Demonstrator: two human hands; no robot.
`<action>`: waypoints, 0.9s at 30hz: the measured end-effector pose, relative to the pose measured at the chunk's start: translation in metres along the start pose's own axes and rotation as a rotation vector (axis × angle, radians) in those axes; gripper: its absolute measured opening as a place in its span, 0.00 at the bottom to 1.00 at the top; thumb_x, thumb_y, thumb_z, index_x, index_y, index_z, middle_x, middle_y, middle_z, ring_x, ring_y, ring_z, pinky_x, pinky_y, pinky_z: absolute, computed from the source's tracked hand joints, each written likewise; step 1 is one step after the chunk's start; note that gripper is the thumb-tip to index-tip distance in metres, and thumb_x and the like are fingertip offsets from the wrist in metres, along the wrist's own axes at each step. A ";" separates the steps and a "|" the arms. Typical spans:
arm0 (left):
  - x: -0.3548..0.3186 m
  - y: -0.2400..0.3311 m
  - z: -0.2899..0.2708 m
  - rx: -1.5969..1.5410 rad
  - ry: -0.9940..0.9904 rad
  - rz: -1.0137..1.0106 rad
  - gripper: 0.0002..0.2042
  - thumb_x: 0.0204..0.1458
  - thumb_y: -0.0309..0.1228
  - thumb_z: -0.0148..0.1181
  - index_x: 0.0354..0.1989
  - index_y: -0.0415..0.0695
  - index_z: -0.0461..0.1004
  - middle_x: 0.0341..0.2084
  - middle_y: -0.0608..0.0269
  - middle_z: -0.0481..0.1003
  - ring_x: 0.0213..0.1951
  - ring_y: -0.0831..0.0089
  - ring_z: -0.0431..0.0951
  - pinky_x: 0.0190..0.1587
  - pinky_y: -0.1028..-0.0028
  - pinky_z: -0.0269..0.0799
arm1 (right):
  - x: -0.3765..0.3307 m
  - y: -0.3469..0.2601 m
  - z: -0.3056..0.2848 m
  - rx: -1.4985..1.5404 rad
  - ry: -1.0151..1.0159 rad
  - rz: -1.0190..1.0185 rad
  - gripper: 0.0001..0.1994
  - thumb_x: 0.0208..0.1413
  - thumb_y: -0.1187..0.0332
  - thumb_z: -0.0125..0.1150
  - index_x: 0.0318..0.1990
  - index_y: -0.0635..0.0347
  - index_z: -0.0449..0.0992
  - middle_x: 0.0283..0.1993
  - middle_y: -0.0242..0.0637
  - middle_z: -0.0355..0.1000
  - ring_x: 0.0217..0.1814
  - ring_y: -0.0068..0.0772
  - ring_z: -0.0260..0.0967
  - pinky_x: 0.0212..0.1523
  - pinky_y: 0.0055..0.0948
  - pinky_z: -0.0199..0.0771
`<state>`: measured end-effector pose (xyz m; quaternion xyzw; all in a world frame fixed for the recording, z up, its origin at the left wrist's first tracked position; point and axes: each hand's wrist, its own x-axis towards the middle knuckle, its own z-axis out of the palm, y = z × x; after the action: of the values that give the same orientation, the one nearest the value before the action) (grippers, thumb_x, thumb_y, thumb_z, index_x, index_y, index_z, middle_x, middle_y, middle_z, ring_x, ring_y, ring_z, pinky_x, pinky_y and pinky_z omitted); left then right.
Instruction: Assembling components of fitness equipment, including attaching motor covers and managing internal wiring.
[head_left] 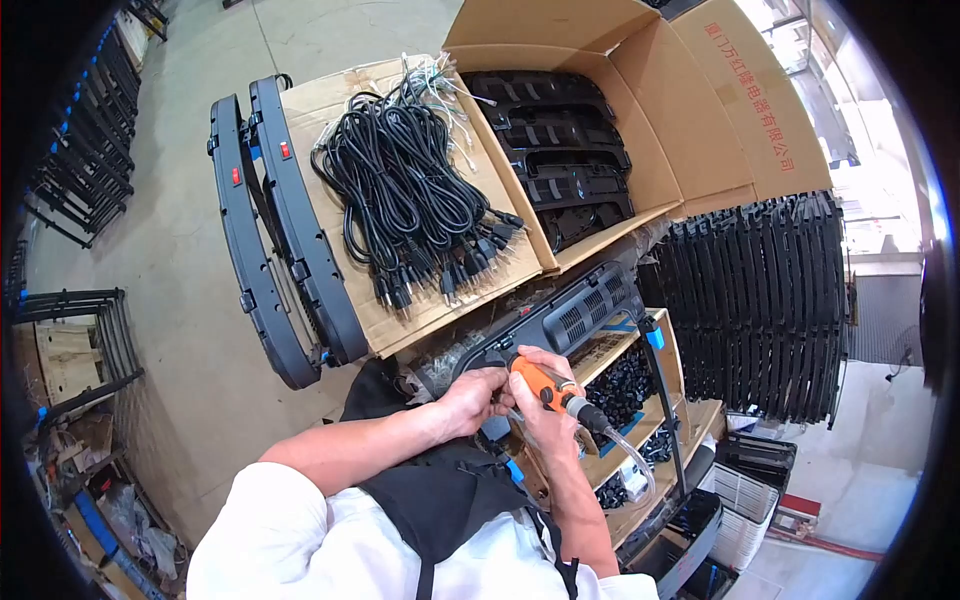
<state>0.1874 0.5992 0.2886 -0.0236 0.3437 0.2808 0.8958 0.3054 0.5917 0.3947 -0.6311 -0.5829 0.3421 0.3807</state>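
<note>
Right hand (545, 400), at lower centre of the frame, closes its grip on an orange driver (540, 385) angled up-left toward the black panel (560, 320), where the left hand (478, 398) pinches beside its tip.

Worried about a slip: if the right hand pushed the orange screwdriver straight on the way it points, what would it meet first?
Probably the black vented panel right at the tip of the orange screwdriver in the right hand; depth is unclear.

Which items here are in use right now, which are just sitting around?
In use:
orange power screwdriver in right hand
black vented housing, left hand on it

Lying about:
bundle of black power cords
open carton of black parts
curved black panels
</note>
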 end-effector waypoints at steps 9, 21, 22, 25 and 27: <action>-0.002 -0.009 0.002 0.205 -0.042 -0.096 0.12 0.73 0.33 0.47 0.44 0.42 0.76 0.34 0.62 0.79 0.33 0.72 0.80 0.38 0.71 0.80 | -0.013 -0.011 -0.006 0.249 0.144 0.146 0.26 0.56 0.76 0.71 0.62 0.66 0.72 0.58 0.44 0.78 0.60 0.34 0.76 0.63 0.33 0.75; 0.018 -0.022 0.051 0.289 -0.086 -0.185 0.16 0.73 0.34 0.46 0.58 0.36 0.72 0.49 0.54 0.76 0.51 0.63 0.78 0.60 0.60 0.76 | -0.265 -0.007 -0.066 0.738 1.061 0.408 0.30 0.57 0.72 0.68 0.66 0.61 0.65 0.57 0.51 0.76 0.60 0.53 0.76 0.67 0.49 0.73; 0.026 -0.030 0.058 0.314 -0.122 -0.206 0.16 0.73 0.35 0.47 0.58 0.35 0.72 0.50 0.54 0.76 0.53 0.62 0.78 0.62 0.60 0.75 | -0.288 -0.011 -0.058 0.741 1.110 0.412 0.30 0.57 0.72 0.68 0.66 0.61 0.65 0.57 0.51 0.76 0.60 0.53 0.76 0.67 0.49 0.73; 0.052 -0.063 0.085 0.395 -0.228 -0.257 0.18 0.73 0.37 0.48 0.58 0.35 0.73 0.51 0.54 0.76 0.56 0.61 0.77 0.63 0.61 0.73 | -0.348 -0.024 -0.025 0.847 1.323 0.506 0.29 0.57 0.72 0.67 0.66 0.61 0.65 0.57 0.52 0.75 0.58 0.52 0.77 0.63 0.47 0.78; 0.074 -0.084 0.104 0.578 -0.280 -0.274 0.24 0.73 0.43 0.47 0.64 0.35 0.72 0.60 0.52 0.75 0.64 0.62 0.73 0.71 0.61 0.62 | -0.375 -0.030 -0.004 0.846 1.446 0.529 0.30 0.57 0.74 0.66 0.67 0.63 0.63 0.57 0.53 0.75 0.60 0.55 0.76 0.64 0.48 0.77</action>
<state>0.3381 0.5890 0.3090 0.2239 0.2763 0.0494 0.9333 0.2627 0.2184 0.4186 -0.6137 0.1421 0.1227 0.7669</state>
